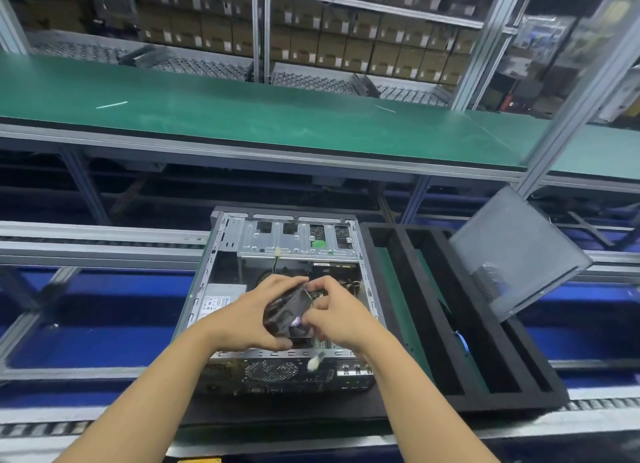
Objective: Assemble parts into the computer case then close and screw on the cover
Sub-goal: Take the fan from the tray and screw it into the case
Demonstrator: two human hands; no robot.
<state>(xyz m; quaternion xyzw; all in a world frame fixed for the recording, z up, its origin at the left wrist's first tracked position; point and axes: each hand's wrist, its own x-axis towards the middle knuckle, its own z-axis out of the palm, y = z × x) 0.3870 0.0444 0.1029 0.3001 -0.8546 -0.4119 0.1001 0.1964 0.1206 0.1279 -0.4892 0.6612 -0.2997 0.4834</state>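
Observation:
An open metal computer case [221,254] lies on its side on a black pallet, its inside facing up. Over its middle I hold a black cooler fan [285,312] with a purple label and thin wires. My left hand [249,319] grips the fan from the left. My right hand [337,315] holds its right side, fingers pinching near the wires. A white connector [314,362] hangs by the case's near wall. The dark side cover [516,254] leans tilted at the right.
A black foam tray [408,289] with long slots lies right of the case; something blue [462,341] shows in one slot. A green conveyor belt [242,116] runs behind, with shelves of cardboard boxes [346,43] beyond. Roller rails [86,241] and blue surfaces sit left.

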